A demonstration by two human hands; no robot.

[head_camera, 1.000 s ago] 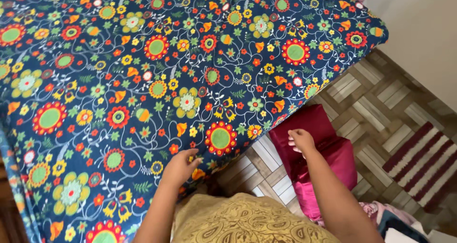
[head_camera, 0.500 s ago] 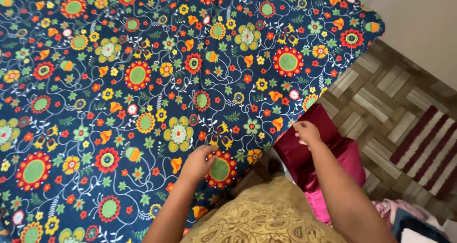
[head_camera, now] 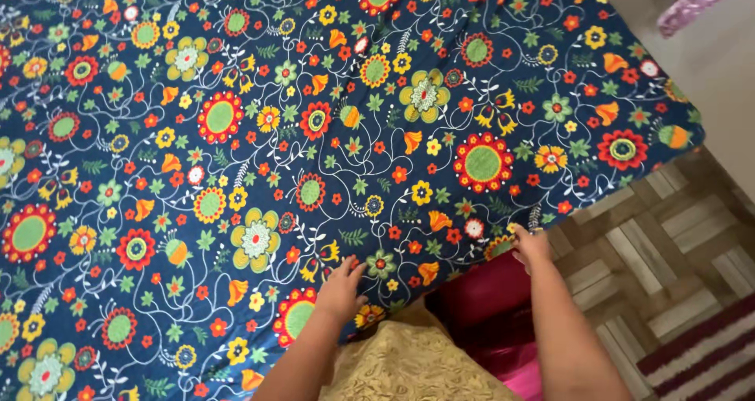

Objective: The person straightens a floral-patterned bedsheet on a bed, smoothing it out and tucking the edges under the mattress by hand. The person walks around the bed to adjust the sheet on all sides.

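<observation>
A dark blue bedsheet [head_camera: 330, 134] printed with red, yellow and green flowers covers a bed and fills most of the view. My left hand [head_camera: 340, 289] lies flat on the sheet near its front edge, fingers spread. My right hand [head_camera: 532, 246] pinches the sheet's hanging edge further right, fingers curled on the fabric. Below my arms shows my gold patterned garment [head_camera: 409, 366].
A dark red and pink cloth or cushion [head_camera: 487, 322] lies on the floor by the bed's edge under my right arm. Patterned floor tiles [head_camera: 653, 244] run to the right, with a striped red and white mat [head_camera: 700, 354] at the lower right. A pale wall [head_camera: 708, 71] rises behind.
My right hand has moved from the red cloth up to the sheet's edge. My left hand has slid forward onto the sheet. The view has shifted, showing more of the bed.
</observation>
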